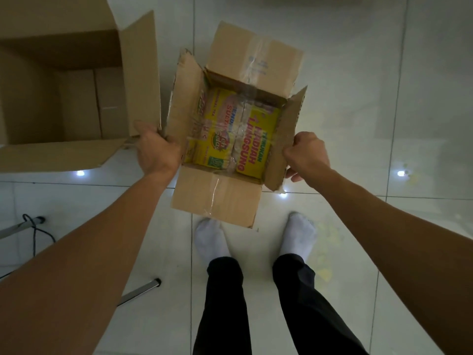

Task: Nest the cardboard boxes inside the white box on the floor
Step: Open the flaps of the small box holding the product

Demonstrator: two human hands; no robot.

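Box held up by its side flaps, mid-carry.

My left hand (156,149) was closed on the left flap and my right hand (305,155) fisted around the right flap of the small cardboard box (230,129), which hung between my grips above the floor (358,98), yellow printing showing inside. Beyond my left grip stood a large open box (76,98), brown inside; I judged the next move was swinging left and lowering it in squarely.

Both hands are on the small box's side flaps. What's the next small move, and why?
Probably carry the small box left over the large open box and lower it in. The left hand and right hand each grip a side flap, and the large box gapes beside it. No white box is in view.
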